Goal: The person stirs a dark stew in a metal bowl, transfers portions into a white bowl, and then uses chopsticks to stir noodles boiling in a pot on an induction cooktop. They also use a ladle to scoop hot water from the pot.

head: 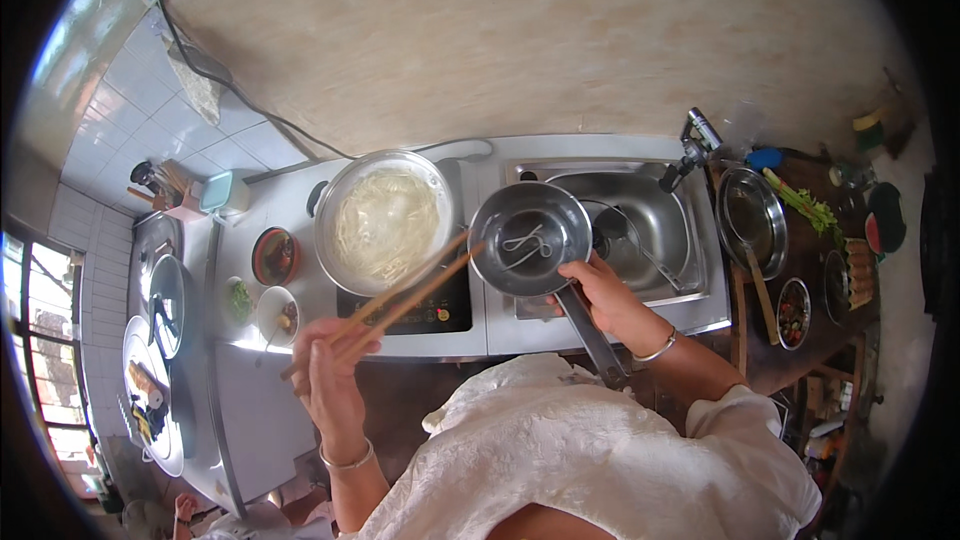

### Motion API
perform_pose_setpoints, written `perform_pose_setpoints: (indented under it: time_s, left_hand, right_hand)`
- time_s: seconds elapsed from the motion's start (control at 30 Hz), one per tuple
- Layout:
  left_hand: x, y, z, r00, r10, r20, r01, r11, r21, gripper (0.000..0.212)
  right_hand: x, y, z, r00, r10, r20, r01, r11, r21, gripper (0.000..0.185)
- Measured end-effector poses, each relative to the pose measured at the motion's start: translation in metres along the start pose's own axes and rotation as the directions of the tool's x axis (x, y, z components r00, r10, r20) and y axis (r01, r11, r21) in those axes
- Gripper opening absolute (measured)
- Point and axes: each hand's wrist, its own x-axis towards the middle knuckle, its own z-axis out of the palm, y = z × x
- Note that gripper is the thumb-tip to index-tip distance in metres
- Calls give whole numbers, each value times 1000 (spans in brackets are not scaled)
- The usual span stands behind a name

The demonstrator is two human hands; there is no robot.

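Observation:
My left hand (334,371) grips a pair of wooden chopsticks (405,292), their tips at the left rim of a dark saucepan (577,217). Inside that pan lie a few pale noodle strands (527,241). My right hand (607,292) holds the pan where its black handle (589,334) joins the rim, over the counter and the sink's left edge. To the left, a wide metal pot (322,240) of pale noodles (386,221) in liquid stands on a black induction cooktop (420,315).
Left of the pot are a red-rimmed bowl (259,259), a bowl of chopped greens (238,301) and a white bowl (266,307). The steel sink (652,240) holds a ladle. Rightward, a metal basin (780,255) and vegetables are on a dark table. Another person's hand (185,506) shows bottom left.

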Motion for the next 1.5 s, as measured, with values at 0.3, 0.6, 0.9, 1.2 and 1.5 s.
perform_pose_setpoints:
  time_s: [0.3, 0.6, 0.9, 1.2, 1.5]
  left_hand:
    - [4, -20, 17, 958, -192, 211, 152, 970, 189, 25]
    - [-1, -51, -17, 991, -129, 25, 126, 989, 81, 22]
    - [-3, -71, -28, 954, -241, -177, 206, 958, -198, 16]
    - [17, -40, -69, 943, -327, -57, 268, 853, -447, 21]
    - [53, 16, -78, 986, -130, 103, 166, 772, -614, 24]
  right_hand:
    - [-2, 1, 20, 986, 97, 138, -79, 988, -135, 54]
    - [-10, 7, 40, 972, 125, 201, -64, 956, -286, 58]
    - [-14, 10, 53, 924, 262, 278, -133, 903, -409, 58]
    - [-14, -2, 60, 838, 400, 372, -193, 853, -484, 58]
    - [8, -1, 65, 702, 537, 467, -318, 824, -469, 67]
